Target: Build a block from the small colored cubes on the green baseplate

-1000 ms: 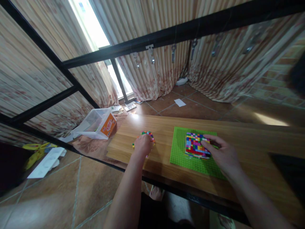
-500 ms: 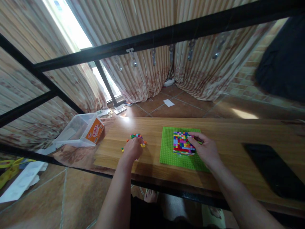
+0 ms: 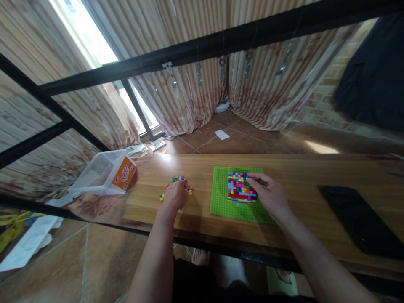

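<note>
A block of many-coloured building bricks (image 3: 240,187) stands on a green studded baseplate (image 3: 217,200). My right hand (image 3: 271,193) is at the block's right side, thumb on its top near the far right corner and fingers curled around that edge. Whether a loose brick is also under those fingertips is hidden. To the left, my left hand (image 3: 176,193) is lowered with curled fingers over a small pile of loose bricks (image 3: 178,179). The back of that hand covers its fingertips and part of the pile.
A wooden bench top (image 3: 293,168) carries everything here. A dark flat phone-like slab (image 3: 360,221) lies at the right. Off the left end stands a clear plastic bin (image 3: 101,172) with an orange label. A black metal bar (image 3: 195,48) crosses beyond the bench.
The whole view has shifted slightly. Both hands stay in nearly the same places, the left at the loose bricks and the right at the block.
</note>
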Tool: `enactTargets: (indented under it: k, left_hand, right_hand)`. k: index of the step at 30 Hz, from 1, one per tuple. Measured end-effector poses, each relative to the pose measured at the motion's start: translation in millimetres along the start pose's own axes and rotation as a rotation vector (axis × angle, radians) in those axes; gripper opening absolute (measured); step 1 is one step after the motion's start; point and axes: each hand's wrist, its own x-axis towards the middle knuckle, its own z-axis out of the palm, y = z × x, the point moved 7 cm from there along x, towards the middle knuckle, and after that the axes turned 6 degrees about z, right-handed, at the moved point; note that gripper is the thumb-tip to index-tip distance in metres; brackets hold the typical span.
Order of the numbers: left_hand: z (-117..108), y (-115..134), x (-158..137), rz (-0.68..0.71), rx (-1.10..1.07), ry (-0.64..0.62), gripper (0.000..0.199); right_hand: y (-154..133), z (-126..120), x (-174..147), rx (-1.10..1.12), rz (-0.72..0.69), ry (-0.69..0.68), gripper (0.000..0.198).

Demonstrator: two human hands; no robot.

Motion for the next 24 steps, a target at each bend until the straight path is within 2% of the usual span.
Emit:
enactTargets:
  k: [8,14,17,19,22,24]
  left_hand:
    - [-10,-2,4,-0.022,-0.027,0.066,0.021]
    - [-18,4,7,-0.027,-0.141,0.146,0.019]
    - [-20,17,6,0.026,-0.276,0.216,0.016]
    - [-18,32,4,0.121,-0.415,0.236,0.016]
    - [-10,59,1,0.276,-0.685,0.206,0.016]
    - [-3,73,-1,0.305,-0.872,0.163,0.016]
  right_hand:
    - [-1,-3,0,-0.011,-0.007,0.026,0.037]
    - [-10,-12,-1,-0.015,-0.045,0.118,0.033]
    - [-11,-16,-1,0.016,-0.055,0.155,0.03]
    - [-13,-16,-2,0.022,-0.073,0.166,0.028]
    - [-22,-16,-7,0.009,-0.137,0.174,0.025]
    - [-32,-16,-12,-0.013,-0.213,0.175,0.021]
